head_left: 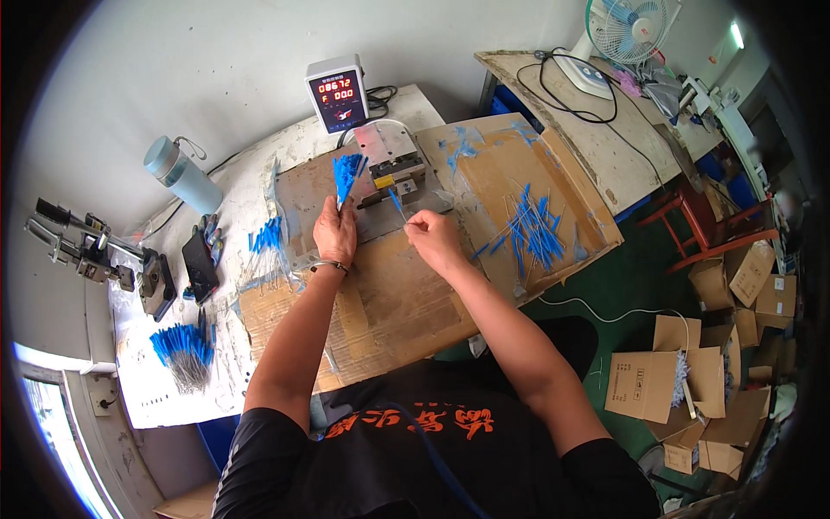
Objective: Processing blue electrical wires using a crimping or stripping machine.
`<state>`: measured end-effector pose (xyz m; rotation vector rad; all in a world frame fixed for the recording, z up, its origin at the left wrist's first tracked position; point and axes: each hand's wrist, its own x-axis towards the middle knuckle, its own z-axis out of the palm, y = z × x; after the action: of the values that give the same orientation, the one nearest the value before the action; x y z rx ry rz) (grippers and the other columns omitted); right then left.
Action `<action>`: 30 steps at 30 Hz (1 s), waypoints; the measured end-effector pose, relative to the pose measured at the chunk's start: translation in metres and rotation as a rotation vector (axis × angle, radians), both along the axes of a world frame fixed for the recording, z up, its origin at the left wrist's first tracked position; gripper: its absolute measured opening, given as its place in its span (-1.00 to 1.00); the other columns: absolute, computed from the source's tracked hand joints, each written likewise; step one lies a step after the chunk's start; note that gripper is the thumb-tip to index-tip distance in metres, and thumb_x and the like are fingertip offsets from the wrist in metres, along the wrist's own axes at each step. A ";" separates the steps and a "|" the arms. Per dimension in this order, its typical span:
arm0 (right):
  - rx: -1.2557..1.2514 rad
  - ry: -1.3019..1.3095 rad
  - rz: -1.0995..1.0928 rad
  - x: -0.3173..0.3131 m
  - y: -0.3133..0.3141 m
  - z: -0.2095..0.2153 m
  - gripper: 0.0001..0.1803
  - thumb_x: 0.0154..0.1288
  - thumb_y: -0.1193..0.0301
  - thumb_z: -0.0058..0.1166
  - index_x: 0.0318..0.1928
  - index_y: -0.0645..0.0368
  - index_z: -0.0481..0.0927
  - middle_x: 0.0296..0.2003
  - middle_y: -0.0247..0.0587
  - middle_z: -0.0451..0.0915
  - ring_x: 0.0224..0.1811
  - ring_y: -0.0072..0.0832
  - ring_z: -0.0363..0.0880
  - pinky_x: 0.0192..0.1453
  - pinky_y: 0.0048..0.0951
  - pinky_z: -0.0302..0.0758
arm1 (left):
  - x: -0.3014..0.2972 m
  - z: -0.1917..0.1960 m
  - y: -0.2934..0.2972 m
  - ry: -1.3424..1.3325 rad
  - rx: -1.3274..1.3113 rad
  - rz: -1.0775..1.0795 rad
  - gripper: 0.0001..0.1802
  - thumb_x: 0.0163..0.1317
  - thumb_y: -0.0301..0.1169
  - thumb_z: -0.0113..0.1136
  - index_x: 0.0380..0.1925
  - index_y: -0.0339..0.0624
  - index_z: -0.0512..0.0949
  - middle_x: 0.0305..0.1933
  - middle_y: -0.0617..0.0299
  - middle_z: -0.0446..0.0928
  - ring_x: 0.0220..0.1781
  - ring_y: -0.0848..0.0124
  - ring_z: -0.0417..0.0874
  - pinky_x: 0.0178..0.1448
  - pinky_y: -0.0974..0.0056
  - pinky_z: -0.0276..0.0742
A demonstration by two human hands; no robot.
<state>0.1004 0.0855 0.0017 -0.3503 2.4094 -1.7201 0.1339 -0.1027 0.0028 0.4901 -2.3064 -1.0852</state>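
Observation:
My left hand is closed around a bundle of thin wires with blue ends, the blue ends pointing up and away from me. My right hand pinches a single blue-ended wire, its blue end reaching toward the front of a small metal bench machine. Whether that end touches the machine is too small to tell. A yellow part shows on the machine's front. Right of my right hand lies a loose pile of blue-ended wires on a cardboard sheet.
More blue-ended wires lie left of my left hand, with another bunch at the near left. A controller box with red digits stands behind the machine. A light-blue bottle, a black stand and a fan are around.

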 end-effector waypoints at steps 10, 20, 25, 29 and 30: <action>-0.095 -0.083 0.012 0.002 0.001 0.010 -0.86 0.19 0.43 0.11 -0.34 0.27 0.56 -0.54 -0.34 0.57 -0.48 -0.64 0.53 -0.38 -0.56 0.43 | 0.002 0.002 0.001 -0.004 -0.019 -0.011 -0.73 0.33 -0.17 0.01 -0.36 -0.14 0.49 -0.56 0.21 0.51 -0.47 0.26 0.56 -0.33 0.21 0.42; -0.123 -0.119 0.003 0.002 0.001 0.011 -0.86 0.19 0.44 0.12 -0.32 0.28 0.56 -0.52 -0.34 0.57 -0.47 -0.64 0.53 -0.36 -0.57 0.43 | 0.002 0.003 0.002 -0.009 -0.076 -0.015 -0.74 0.33 -0.18 -0.01 -0.40 -0.10 0.46 -0.56 0.20 0.53 -0.46 0.20 0.58 -0.34 0.17 0.42; -0.154 -0.080 -0.022 0.002 0.000 0.010 -0.88 0.18 0.48 0.12 -0.35 0.30 0.54 -0.55 -0.29 0.57 -0.54 -0.59 0.54 -0.43 -0.50 0.44 | 0.002 0.003 0.003 -0.018 -0.063 -0.023 -0.75 0.32 -0.18 0.01 -0.39 -0.10 0.46 -0.56 0.19 0.53 -0.46 0.18 0.58 -0.33 0.16 0.42; -0.157 -0.093 -0.007 0.001 0.000 0.009 -0.89 0.18 0.48 0.12 -0.35 0.30 0.54 -0.55 -0.29 0.57 -0.54 -0.60 0.54 -0.43 -0.51 0.44 | 0.002 0.002 0.003 -0.009 -0.117 -0.004 -0.75 0.31 -0.18 0.01 -0.39 -0.10 0.45 -0.55 0.18 0.54 -0.45 0.15 0.59 -0.33 0.14 0.43; -0.162 -0.107 -0.012 0.001 0.000 0.009 -0.89 0.18 0.48 0.12 -0.35 0.30 0.54 -0.55 -0.29 0.56 -0.54 -0.60 0.54 -0.43 -0.51 0.44 | 0.002 0.002 0.003 -0.018 -0.114 -0.008 -0.75 0.31 -0.18 0.01 -0.39 -0.10 0.45 -0.55 0.17 0.54 -0.44 0.14 0.59 -0.33 0.13 0.43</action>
<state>0.1017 0.0854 0.0103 -0.2570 2.2088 -1.8939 0.1355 -0.0997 0.0048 0.4475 -2.3720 -0.9505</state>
